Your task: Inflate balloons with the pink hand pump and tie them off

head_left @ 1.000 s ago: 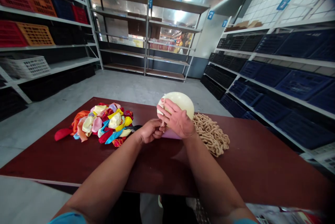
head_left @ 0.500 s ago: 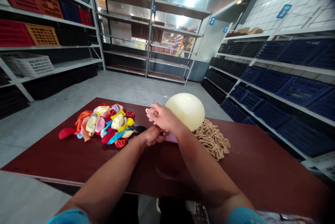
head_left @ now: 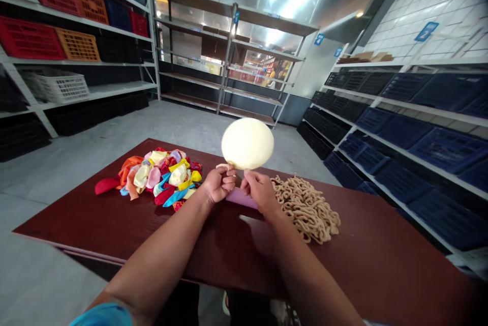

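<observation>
Above the table, near its far side as seen by the wearer, a cream balloon is held up, its rounded end lifted away from the wearer. Its narrow end is pinched by the left hand, whose fingers are curled and closed on it. Just beside, under the balloon's lower edge, the right hand is held with thumb and fingertips drawn together; whether anything is gripped between them cannot be told.

Below and between the hands, a purple tube is seen, its right end covered by the right hand. To the right, a tangled heap of tan rope is spread on the table, partly hidden by the right hand and forearm. To the left, well apart from the rope, a pile of cloth is laid out in red, orange, yellow, blue, pink and cream.

Beyond the table, a rack is set against the back wall. Coloured crates are stored at the left, and dark blue bins at the right.
</observation>
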`<action>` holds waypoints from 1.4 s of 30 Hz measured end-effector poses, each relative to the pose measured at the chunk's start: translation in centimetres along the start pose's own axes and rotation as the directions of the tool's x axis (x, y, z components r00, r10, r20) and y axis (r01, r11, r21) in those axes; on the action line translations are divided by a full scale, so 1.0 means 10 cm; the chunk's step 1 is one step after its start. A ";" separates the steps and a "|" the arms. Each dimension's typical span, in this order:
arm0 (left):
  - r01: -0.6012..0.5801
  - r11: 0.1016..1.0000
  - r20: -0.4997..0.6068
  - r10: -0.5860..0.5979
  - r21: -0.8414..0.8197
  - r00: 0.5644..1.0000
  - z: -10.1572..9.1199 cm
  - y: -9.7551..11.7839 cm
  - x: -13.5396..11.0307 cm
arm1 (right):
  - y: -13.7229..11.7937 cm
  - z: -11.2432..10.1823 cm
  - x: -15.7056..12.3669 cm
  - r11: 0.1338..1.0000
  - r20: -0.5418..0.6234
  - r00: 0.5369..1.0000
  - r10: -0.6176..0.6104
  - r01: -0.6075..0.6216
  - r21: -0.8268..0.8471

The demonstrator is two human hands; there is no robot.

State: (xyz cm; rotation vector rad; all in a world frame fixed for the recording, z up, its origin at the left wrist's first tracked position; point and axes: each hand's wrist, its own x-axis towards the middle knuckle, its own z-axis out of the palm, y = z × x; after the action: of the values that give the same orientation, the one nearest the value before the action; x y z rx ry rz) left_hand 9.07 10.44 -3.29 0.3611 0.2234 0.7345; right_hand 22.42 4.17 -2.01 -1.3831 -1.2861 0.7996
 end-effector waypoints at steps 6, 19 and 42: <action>0.037 0.988 0.073 -0.026 -0.153 0.997 0.07 0.03 -0.08 | 0.27 0.16 0.32 0.798 0.055 0.959 0.279 -0.263 0.543; 0.060 0.990 0.096 -0.047 -0.130 0.994 0.20 -0.01 -0.24 | 0.03 0.40 0.39 0.720 0.667 0.729 0.151 -0.543 0.431; -0.132 0.888 0.000 0.147 0.440 0.989 0.10 -0.03 -0.08 | 0.09 -0.05 0.25 0.911 0.110 0.980 0.166 -0.195 0.364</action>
State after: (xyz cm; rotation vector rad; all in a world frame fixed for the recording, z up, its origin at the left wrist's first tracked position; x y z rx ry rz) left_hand 8.99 9.47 -2.46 0.8042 0.4009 0.8311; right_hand 23.67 6.57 -2.35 -1.1788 -1.0040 1.1697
